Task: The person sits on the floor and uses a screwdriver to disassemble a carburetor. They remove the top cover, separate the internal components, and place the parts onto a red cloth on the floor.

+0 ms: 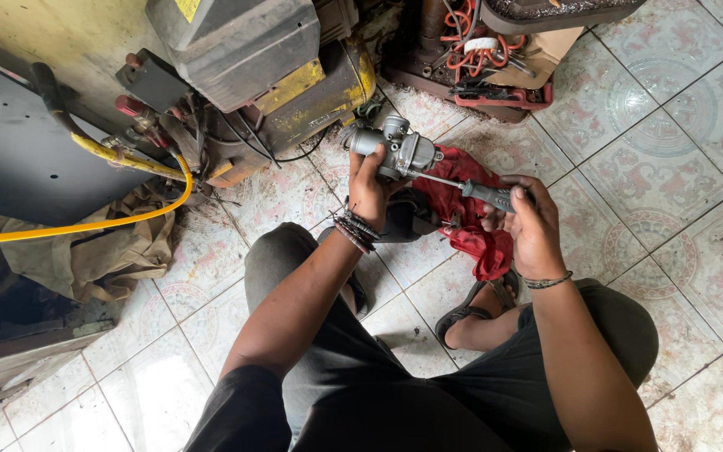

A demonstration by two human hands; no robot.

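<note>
I squat on a tiled floor. My left hand (369, 191) grips a grey metal carburettor (397, 149) and holds it up in front of me. A screwdriver (472, 190) with a dark grey handle is gripped in my right hand (529, 224); its thin shaft points left and its tip touches the carburettor's side. Under both hands lies a crumpled red rag (470, 219) on the floor. Bead bracelets sit on my left wrist and a thin band on my right.
A grimy yellow and grey machine (282, 71) stands ahead with a yellow hose (119, 216) curving left. A tan cloth (115, 251) lies at its foot. A tray of red wire parts (483, 63) sits at the top. Patterned tiles (671, 167) spread to the right.
</note>
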